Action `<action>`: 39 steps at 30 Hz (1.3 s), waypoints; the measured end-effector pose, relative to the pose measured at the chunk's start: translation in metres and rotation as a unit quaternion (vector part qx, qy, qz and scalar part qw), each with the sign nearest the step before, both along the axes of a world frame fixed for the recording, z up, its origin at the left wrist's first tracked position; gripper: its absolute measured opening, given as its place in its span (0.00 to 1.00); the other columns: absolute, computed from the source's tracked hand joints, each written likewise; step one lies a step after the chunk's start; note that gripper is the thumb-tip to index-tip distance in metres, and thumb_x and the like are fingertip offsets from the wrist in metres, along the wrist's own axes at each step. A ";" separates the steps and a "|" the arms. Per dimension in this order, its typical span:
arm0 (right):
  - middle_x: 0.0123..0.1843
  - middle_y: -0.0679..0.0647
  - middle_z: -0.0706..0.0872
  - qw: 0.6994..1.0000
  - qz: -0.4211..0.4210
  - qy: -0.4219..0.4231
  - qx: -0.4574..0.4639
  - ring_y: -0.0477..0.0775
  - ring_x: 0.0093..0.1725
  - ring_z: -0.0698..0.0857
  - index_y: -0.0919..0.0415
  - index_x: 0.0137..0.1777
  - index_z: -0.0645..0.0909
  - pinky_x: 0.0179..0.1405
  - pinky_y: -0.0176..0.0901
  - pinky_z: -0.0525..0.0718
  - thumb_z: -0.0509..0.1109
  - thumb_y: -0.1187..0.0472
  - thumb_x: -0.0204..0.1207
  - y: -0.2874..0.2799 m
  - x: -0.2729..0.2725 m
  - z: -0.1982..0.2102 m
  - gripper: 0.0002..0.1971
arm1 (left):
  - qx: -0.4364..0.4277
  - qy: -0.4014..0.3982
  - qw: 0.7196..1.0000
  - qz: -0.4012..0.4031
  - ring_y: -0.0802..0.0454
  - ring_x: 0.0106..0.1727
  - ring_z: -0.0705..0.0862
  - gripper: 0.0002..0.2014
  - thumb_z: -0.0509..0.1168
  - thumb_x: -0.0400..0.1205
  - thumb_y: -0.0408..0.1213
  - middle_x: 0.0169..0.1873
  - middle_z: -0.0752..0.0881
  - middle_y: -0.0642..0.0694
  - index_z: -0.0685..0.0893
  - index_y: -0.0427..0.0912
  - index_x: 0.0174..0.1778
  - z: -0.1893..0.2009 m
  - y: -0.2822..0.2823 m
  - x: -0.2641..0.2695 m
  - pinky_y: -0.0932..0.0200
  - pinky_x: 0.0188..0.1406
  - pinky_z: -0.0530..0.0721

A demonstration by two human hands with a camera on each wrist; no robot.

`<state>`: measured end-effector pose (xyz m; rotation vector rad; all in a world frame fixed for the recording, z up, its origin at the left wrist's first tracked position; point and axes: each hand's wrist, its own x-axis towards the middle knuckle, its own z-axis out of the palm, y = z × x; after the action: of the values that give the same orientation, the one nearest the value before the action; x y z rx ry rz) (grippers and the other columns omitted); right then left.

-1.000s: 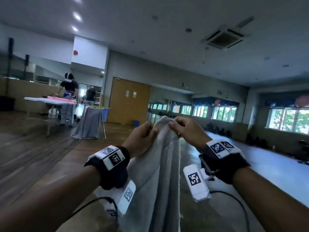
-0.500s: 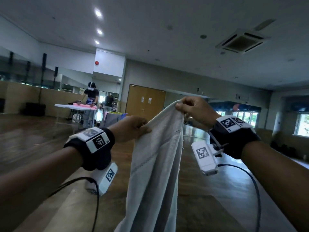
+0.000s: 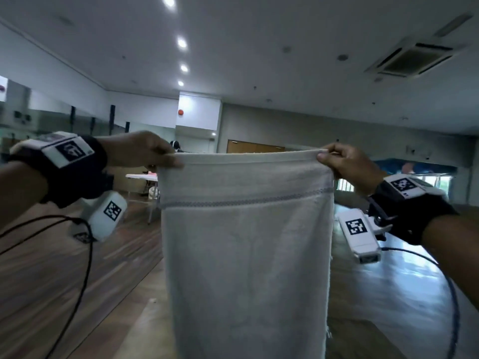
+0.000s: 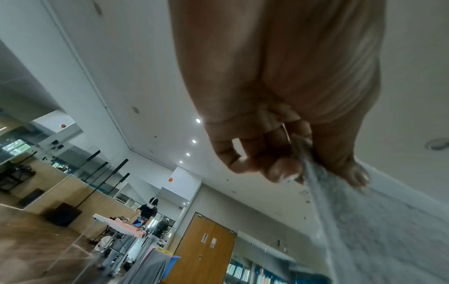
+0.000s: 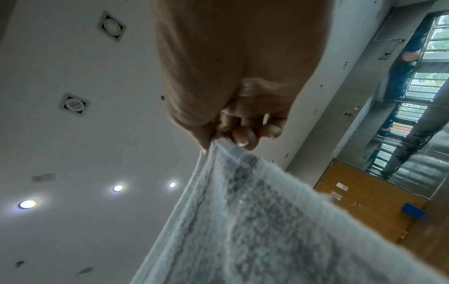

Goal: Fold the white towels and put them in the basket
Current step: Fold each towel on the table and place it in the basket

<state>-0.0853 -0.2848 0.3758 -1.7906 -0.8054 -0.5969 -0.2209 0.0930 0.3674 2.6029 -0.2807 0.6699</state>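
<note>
In the head view, a white towel (image 3: 246, 255) hangs spread flat in the air in front of the person, its top hem stretched level between the two hands and its length dropping out of the bottom of the picture. The left hand (image 3: 140, 151) pinches the top left corner, thumb laid over the near face of the hem; the right hand (image 3: 342, 164) pinches the top right corner, fingers curled, so both hands are clamped on the towel and held well apart. A thin grey stripe (image 3: 246, 202) crosses the cloth a little below the hem. Each wrist wears a black strap with a white marked camera unit. Far to the left, beyond the towel, stands a white folding worktop (image 3: 141, 177) on the wooden floor (image 3: 64, 268), and a wooden double door (image 3: 255, 147) shows just above the hem. In the left wrist view, the left hand (image 4: 279, 96) fills the upper middle, fingertips (image 4: 284, 171) and thumb closed on the towel (image 4: 379, 226), which runs down to the right; far off another person (image 4: 148, 210) stands at the worktop (image 4: 119, 226). In the right wrist view, the right hand (image 5: 233, 76) grips the corner of the towel (image 5: 255, 221) between thumb and curled fingers (image 5: 243, 137), the cloth falling toward the near right under ceiling lights.
</note>
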 end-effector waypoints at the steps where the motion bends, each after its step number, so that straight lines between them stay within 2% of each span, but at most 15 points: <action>1: 0.37 0.52 0.81 1.000 -0.004 -0.003 -0.003 0.43 0.31 0.80 0.56 0.41 0.79 0.26 0.29 0.79 0.67 0.64 0.78 -0.003 0.002 0.003 0.05 | -0.032 -0.001 0.999 -0.007 0.56 0.28 0.76 0.18 0.67 0.71 0.52 0.29 0.79 0.44 0.86 0.38 0.39 0.008 0.000 -0.002 0.71 0.24 0.74; 4: 0.38 0.54 0.81 1.000 -0.017 -0.008 -0.009 0.46 0.34 0.80 0.54 0.39 0.79 0.35 0.38 0.82 0.68 0.64 0.78 -0.012 0.009 0.014 0.08 | -0.091 -0.019 0.996 -0.005 0.51 0.28 0.73 0.19 0.68 0.72 0.49 0.28 0.77 0.40 0.87 0.35 0.47 0.029 -0.002 0.002 0.68 0.22 0.73; 6: 0.35 0.53 0.80 0.999 -0.045 -0.026 -0.015 0.38 0.25 0.78 0.54 0.39 0.80 0.24 0.31 0.79 0.69 0.63 0.77 -0.014 0.016 0.021 0.06 | -0.115 -0.051 0.992 0.009 0.56 0.21 0.74 0.14 0.70 0.75 0.44 0.24 0.79 0.43 0.87 0.37 0.47 0.038 -0.002 0.013 0.70 0.18 0.75; 9: 0.32 0.51 0.79 0.997 -0.070 -0.028 -0.009 0.36 0.16 0.74 0.53 0.40 0.81 0.15 0.26 0.72 0.71 0.60 0.76 -0.005 0.038 0.026 0.04 | -0.160 -0.094 0.982 0.022 0.62 0.20 0.81 0.10 0.70 0.77 0.37 0.32 0.86 0.41 0.87 0.35 0.49 0.041 0.000 0.040 0.71 0.23 0.84; 14: 0.36 0.54 0.85 0.998 -0.041 0.040 0.037 0.47 0.24 0.88 0.55 0.42 0.77 0.14 0.29 0.76 0.67 0.64 0.79 0.030 0.097 0.001 0.05 | -0.256 -0.101 0.961 0.021 0.61 0.27 0.88 0.11 0.69 0.77 0.33 0.42 0.88 0.38 0.83 0.29 0.52 0.013 0.011 0.100 0.70 0.27 0.86; 18: 0.43 0.60 0.85 0.987 -0.010 0.102 0.122 0.51 0.33 0.91 0.59 0.43 0.76 0.27 0.38 0.88 0.63 0.67 0.81 0.059 0.139 -0.038 0.06 | -0.232 -0.186 0.954 0.041 0.65 0.29 0.87 0.10 0.70 0.77 0.31 0.42 0.87 0.37 0.83 0.29 0.51 -0.030 0.023 0.148 0.71 0.31 0.86; 19: 0.44 0.60 0.86 0.986 -0.010 0.103 0.132 0.49 0.34 0.90 0.60 0.44 0.76 0.30 0.37 0.89 0.62 0.68 0.81 0.064 0.148 -0.048 0.05 | -0.209 -0.206 0.955 0.050 0.62 0.32 0.88 0.10 0.70 0.77 0.31 0.43 0.87 0.37 0.84 0.29 0.51 -0.041 0.028 0.159 0.66 0.35 0.88; 21: 0.43 0.58 0.86 0.984 -0.005 0.106 0.145 0.46 0.35 0.89 0.62 0.47 0.76 0.36 0.36 0.90 0.62 0.68 0.81 0.070 0.160 -0.068 0.04 | -0.172 -0.229 0.956 0.062 0.47 0.42 0.87 0.09 0.69 0.78 0.33 0.45 0.88 0.34 0.85 0.31 0.51 -0.064 0.038 0.177 0.51 0.45 0.88; 24: 0.46 0.55 0.86 0.985 -0.015 0.126 0.116 0.49 0.44 0.88 0.61 0.48 0.77 0.46 0.42 0.88 0.62 0.67 0.82 0.075 0.179 -0.108 0.04 | -0.141 -0.221 0.962 0.080 0.46 0.42 0.83 0.06 0.69 0.79 0.34 0.43 0.88 0.36 0.86 0.35 0.46 -0.107 0.048 0.198 0.50 0.45 0.82; 27: 0.49 0.57 0.85 0.983 -0.035 0.162 0.076 0.52 0.47 0.87 0.62 0.49 0.77 0.51 0.48 0.85 0.62 0.67 0.81 0.077 0.196 -0.162 0.03 | -0.083 -0.182 0.975 0.098 0.44 0.42 0.84 0.05 0.70 0.77 0.33 0.41 0.89 0.37 0.88 0.35 0.43 -0.163 0.052 0.219 0.55 0.42 0.80; 30: 0.48 0.58 0.85 0.978 -0.062 0.199 0.019 0.53 0.46 0.87 0.55 0.41 0.77 0.48 0.47 0.85 0.64 0.66 0.80 0.074 0.206 -0.228 0.07 | -0.064 -0.108 0.987 0.105 0.47 0.39 0.82 0.02 0.70 0.77 0.32 0.39 0.88 0.41 0.87 0.38 0.42 -0.226 0.055 0.230 0.66 0.37 0.78; 32: 0.47 0.60 0.85 0.973 -0.088 0.211 -0.041 0.57 0.47 0.85 0.55 0.40 0.77 0.52 0.54 0.83 0.64 0.65 0.79 0.070 0.209 -0.277 0.08 | -0.041 -0.032 0.996 0.078 0.44 0.41 0.84 0.02 0.69 0.78 0.32 0.40 0.88 0.40 0.87 0.38 0.42 -0.272 0.053 0.232 0.55 0.42 0.82; 34: 0.43 0.59 0.85 0.962 -0.107 0.218 -0.128 0.57 0.46 0.83 0.56 0.41 0.77 0.51 0.56 0.80 0.66 0.65 0.78 0.063 0.201 -0.332 0.05 | 0.014 0.049 0.998 0.033 0.41 0.42 0.86 0.03 0.68 0.78 0.33 0.41 0.89 0.40 0.87 0.38 0.44 -0.324 0.047 0.224 0.50 0.44 0.83; 38: 0.35 0.46 0.83 0.925 -0.099 0.244 -0.275 0.49 0.36 0.82 0.48 0.37 0.75 0.33 0.36 0.74 0.69 0.64 0.75 0.041 0.163 -0.440 0.10 | 0.093 0.184 0.978 -0.015 0.46 0.46 0.86 0.05 0.67 0.78 0.36 0.45 0.90 0.45 0.88 0.41 0.47 -0.426 0.038 0.191 0.59 0.47 0.80; 39: 0.35 0.45 0.83 0.913 -0.084 0.263 -0.301 0.50 0.37 0.82 0.47 0.35 0.74 0.32 0.31 0.74 0.69 0.64 0.75 0.035 0.151 -0.463 0.12 | 0.095 0.216 0.971 -0.020 0.47 0.48 0.86 0.06 0.67 0.79 0.36 0.47 0.90 0.46 0.88 0.42 0.48 -0.448 0.038 0.182 0.62 0.49 0.78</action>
<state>0.0656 -0.2501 -0.0873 -2.4510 -0.4815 0.0704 -0.0389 0.1307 -0.0806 2.8290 -0.2683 0.0505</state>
